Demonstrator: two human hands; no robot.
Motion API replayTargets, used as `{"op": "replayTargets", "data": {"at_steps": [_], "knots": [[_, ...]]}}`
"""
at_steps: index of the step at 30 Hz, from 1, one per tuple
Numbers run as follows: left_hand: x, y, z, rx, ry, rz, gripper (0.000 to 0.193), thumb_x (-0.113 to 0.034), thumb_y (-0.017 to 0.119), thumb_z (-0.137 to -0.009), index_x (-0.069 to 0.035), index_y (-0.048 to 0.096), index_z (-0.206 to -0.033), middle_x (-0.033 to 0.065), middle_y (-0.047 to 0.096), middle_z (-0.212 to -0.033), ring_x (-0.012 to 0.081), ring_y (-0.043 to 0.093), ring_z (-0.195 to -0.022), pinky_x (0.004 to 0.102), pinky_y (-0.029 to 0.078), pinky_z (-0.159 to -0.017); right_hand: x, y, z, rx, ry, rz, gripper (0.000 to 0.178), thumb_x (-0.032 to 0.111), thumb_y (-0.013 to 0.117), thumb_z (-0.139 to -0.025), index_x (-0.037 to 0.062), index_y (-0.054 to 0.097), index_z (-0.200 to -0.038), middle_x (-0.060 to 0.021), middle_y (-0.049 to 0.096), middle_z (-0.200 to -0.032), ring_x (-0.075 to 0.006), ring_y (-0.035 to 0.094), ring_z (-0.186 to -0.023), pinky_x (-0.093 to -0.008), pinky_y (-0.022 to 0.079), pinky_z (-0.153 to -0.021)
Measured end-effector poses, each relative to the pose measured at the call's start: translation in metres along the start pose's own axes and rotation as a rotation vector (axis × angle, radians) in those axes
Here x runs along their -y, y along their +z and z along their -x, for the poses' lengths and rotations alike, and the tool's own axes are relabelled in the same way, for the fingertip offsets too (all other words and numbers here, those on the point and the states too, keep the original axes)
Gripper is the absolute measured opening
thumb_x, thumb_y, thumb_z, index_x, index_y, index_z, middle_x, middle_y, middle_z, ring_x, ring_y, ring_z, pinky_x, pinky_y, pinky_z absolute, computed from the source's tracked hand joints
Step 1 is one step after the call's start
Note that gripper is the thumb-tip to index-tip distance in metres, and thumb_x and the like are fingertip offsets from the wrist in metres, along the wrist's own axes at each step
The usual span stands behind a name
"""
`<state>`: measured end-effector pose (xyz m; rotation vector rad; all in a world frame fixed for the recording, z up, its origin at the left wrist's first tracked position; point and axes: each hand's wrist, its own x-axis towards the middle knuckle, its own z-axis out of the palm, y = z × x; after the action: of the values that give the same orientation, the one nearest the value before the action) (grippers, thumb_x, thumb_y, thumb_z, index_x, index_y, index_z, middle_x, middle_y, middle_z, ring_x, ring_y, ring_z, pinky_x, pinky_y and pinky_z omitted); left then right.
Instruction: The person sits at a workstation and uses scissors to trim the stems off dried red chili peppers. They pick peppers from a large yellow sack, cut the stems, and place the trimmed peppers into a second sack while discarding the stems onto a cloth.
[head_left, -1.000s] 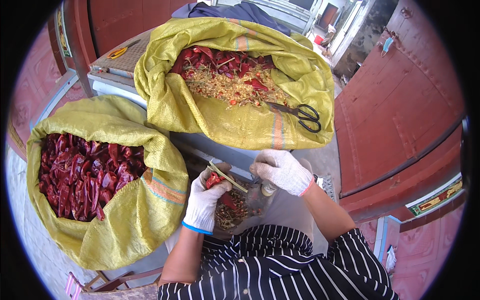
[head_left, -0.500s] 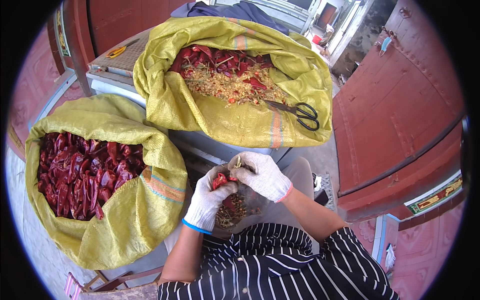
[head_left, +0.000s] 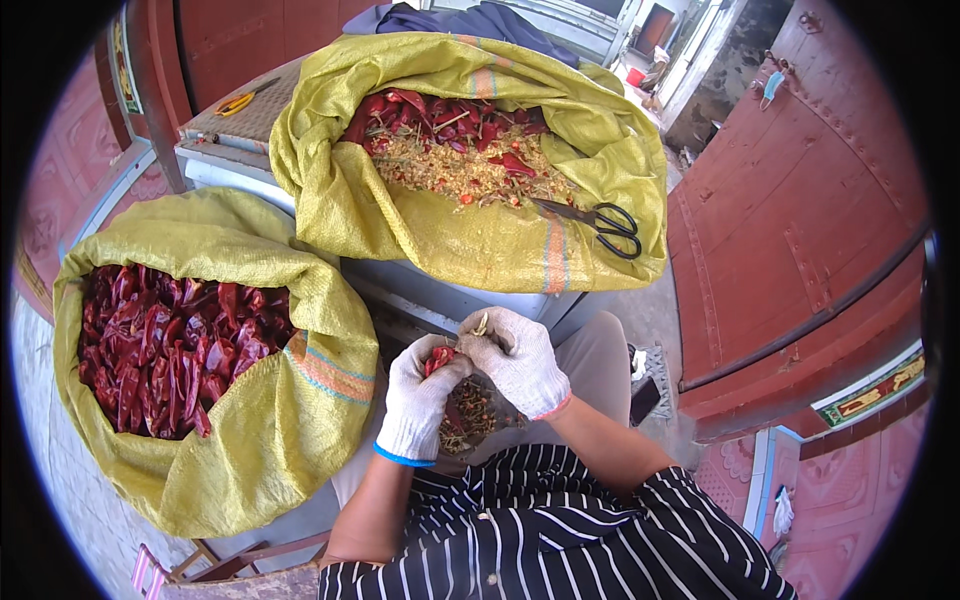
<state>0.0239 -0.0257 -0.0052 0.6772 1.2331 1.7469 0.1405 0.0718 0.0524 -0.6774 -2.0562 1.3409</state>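
Note:
Both my hands wear white knitted gloves, soiled at the fingers, and meet in front of my lap. My left hand (head_left: 412, 402), with a blue cuff edge, is closed around a red dried chili (head_left: 438, 359). Touching or nearly touching it, my right hand (head_left: 522, 368), with a pink cuff edge, pinches a pale, stem-like piece (head_left: 481, 325) between thumb and fingers. Below the hands are chili scraps, stems and seeds (head_left: 465, 415); what holds them is partly hidden. At the left, a yellow woven sack (head_left: 225, 480) is full of whole dried red chilies (head_left: 165, 345).
A second yellow sack (head_left: 450, 235) lies open ahead on a table, holding chili pieces, pale seeds (head_left: 450, 170) and stems. Black-handled scissors (head_left: 605, 228) rest on its near edge. A yellow-handled tool (head_left: 236, 103) lies on the tabletop (head_left: 215, 125). A red door (head_left: 800, 210) stands at the right.
The view has shifted slightly. My hands remain together, and my right hand's fingers have shifted a little around the pale piece. The sacks and scissors stay in place.

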Motion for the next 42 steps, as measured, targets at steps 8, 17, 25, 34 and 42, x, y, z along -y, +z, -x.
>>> {"op": "replayTargets", "data": {"at_steps": [8,17,25,34,42], "knots": [[-0.003,0.009,0.004,-0.069,0.177,-0.105,0.009,-0.003,0.073,-0.084,0.000,0.065,-0.088,0.0009,0.063,-0.079,0.0088,0.055,-0.073,0.0293,0.048,-0.066,-0.002,0.009,-0.009,-0.056,0.497,-0.745,0.011,0.015,0.064,-0.094,0.0047,0.067,-0.098,0.0013,0.062,-0.077,-0.0032,0.049,-0.053,-0.0173,0.037,-0.045],[-0.004,0.018,0.012,0.025,0.280,-0.168,0.012,0.001,0.070,-0.082,0.000,0.065,-0.093,0.0015,0.062,-0.080,0.0100,0.056,-0.070,0.0266,0.047,-0.065,-0.026,-0.012,-0.020,-0.229,0.518,-0.823,0.009,0.014,0.062,-0.094,0.0069,0.064,-0.099,-0.0017,0.061,-0.077,-0.0069,0.047,-0.052,-0.0228,0.035,-0.043],[-0.023,-0.007,0.004,0.043,0.144,0.532,0.017,0.004,0.064,-0.077,0.002,0.063,-0.094,0.0094,0.063,-0.077,0.0168,0.057,-0.065,0.0300,0.048,-0.062,0.014,-0.044,-0.008,0.166,0.068,0.673,0.030,0.025,0.066,-0.089,0.0040,0.067,-0.110,-0.0172,0.070,-0.093,-0.0306,0.069,-0.087,-0.0385,0.054,-0.079],[-0.141,-0.117,-0.007,-0.424,0.385,-0.443,0.008,-0.003,0.067,-0.089,0.002,0.065,-0.095,0.0010,0.063,-0.077,0.0071,0.055,-0.069,0.0225,0.044,-0.062,0.049,-0.109,-0.114,-0.132,-0.311,0.956,0.028,0.026,0.061,-0.092,0.0063,0.066,-0.111,-0.0166,0.068,-0.103,-0.0354,0.064,-0.104,-0.0439,0.051,-0.088],[-0.162,-0.315,0.022,-0.769,0.135,-1.899,0.064,-0.040,0.072,-0.085,-0.003,0.054,-0.134,0.0197,0.061,-0.129,0.0389,0.059,-0.114,0.0481,0.049,-0.094,-0.014,-0.123,-0.208,-0.179,-0.068,1.114,0.035,0.034,0.063,-0.091,0.0041,0.068,-0.108,-0.0219,0.071,-0.106,-0.0390,0.066,-0.104,-0.0474,0.052,-0.091]]}}
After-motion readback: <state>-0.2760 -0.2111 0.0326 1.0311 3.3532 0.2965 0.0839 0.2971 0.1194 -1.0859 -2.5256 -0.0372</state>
